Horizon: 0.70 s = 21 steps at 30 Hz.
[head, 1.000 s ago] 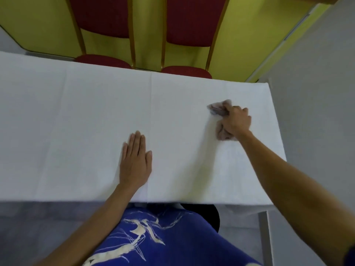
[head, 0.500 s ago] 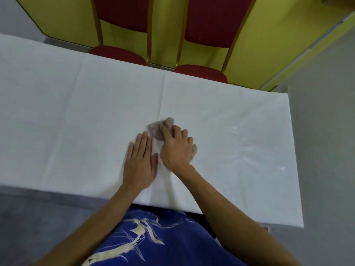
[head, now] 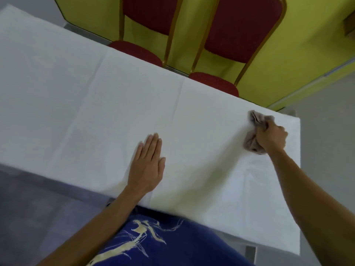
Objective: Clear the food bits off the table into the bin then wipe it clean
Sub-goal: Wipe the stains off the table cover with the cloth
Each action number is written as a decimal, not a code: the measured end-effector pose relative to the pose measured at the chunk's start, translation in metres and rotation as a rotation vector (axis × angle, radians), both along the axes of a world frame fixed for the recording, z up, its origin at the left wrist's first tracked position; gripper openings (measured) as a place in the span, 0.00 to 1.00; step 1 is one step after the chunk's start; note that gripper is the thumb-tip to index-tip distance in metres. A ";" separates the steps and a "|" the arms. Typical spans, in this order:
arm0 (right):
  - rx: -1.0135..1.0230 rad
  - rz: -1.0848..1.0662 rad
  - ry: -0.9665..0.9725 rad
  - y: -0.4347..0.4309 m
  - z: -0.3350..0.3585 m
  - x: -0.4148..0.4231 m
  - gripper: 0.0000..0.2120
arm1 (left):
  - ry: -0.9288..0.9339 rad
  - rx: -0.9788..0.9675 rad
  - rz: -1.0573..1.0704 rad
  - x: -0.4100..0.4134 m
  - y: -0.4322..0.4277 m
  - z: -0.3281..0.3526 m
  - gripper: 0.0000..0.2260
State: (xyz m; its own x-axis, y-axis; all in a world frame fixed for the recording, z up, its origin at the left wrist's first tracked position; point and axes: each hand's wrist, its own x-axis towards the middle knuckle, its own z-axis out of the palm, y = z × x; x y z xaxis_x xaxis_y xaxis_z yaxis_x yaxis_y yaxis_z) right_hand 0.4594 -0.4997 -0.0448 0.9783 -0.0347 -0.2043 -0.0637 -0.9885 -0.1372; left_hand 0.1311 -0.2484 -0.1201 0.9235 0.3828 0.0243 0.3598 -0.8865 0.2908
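White cloth covers the table (head: 76, 102), marked by a few long fold lines. The left hand (head: 147, 166) lies flat on it close to the near edge, with the fingers straight and together and the thumb out to the side. It holds nothing.

Well off to its right, by the table's far right corner, the right hand (head: 270, 140) is curled tight round a crumpled pinkish-grey rag (head: 250, 144). One bunch of the rag sticks out past the knuckles and another bulges below the thumb side, both touching the tablecloth.

Beyond the hands, two red chairs with gold-coloured frames stand against the far edge of the table. One chair (head: 148, 16) is past the left hand, and the other chair (head: 240, 29) is past the gap between the two hands. Behind them is a yellow wall (head: 297, 45). Under the left forearm, on the near side of the table, is a blue garment (head: 172, 246) with a pale pattern.
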 end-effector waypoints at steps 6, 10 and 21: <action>0.050 -0.158 -0.063 0.049 -0.022 -0.053 0.37 | -0.012 -0.016 0.015 0.000 -0.001 0.002 0.27; 0.109 -0.029 -0.020 0.128 -0.017 -0.101 0.30 | 0.015 -0.015 0.014 0.000 0.000 0.006 0.27; 0.281 0.435 -0.083 0.083 -0.023 -0.226 0.24 | 0.072 0.020 -0.021 0.000 0.004 0.005 0.28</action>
State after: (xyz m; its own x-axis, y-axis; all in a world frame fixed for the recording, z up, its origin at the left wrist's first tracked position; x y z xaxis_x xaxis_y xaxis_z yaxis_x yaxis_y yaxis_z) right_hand 0.2333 -0.4171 -0.0679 0.9035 0.4231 -0.0682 0.3666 -0.8455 -0.3881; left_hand 0.1310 -0.2447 -0.1156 0.9308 0.3638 -0.0355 0.3609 -0.8992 0.2473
